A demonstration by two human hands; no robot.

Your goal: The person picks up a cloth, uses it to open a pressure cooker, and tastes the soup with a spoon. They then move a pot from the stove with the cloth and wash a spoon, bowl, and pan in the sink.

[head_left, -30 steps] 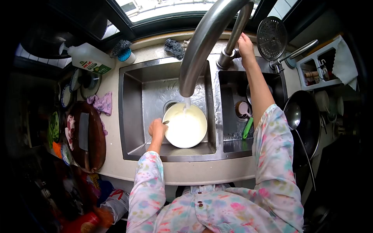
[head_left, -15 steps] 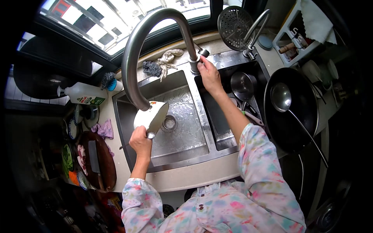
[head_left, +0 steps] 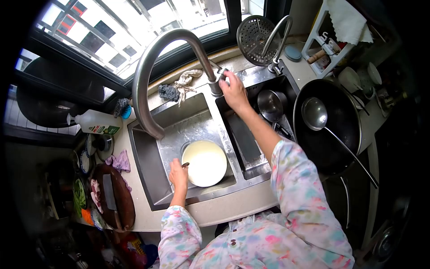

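A white bowl (head_left: 206, 163), its pale inside facing up, is low in the left sink basin (head_left: 151, 181). My left hand (head_left: 178, 176) is closed at the bowl's left rim. A small spoon (head_left: 185, 165) shows by its fingertips, most of it hidden. Above the divider, my right hand (head_left: 234, 93) has its fingers on the lever (head_left: 221, 70) at the base of the large curved faucet (head_left: 139, 85). The spout ends over the left basin, up and left of the bowl. No stream of water can be made out.
In the right basin lies a small pot (head_left: 270, 105). A black wok (head_left: 333, 139) with a ladle (head_left: 314, 114) stands to the right. Leftward are a cutting board (head_left: 125, 197) with a cleaver (head_left: 109, 193), a pink cloth (head_left: 118, 161) and a white jug (head_left: 96, 121).
The bowl has gone from tilted under the spout to lower and rightward, opening up. My left hand moved with it. My right hand stays at the faucet lever, whose position has shifted.
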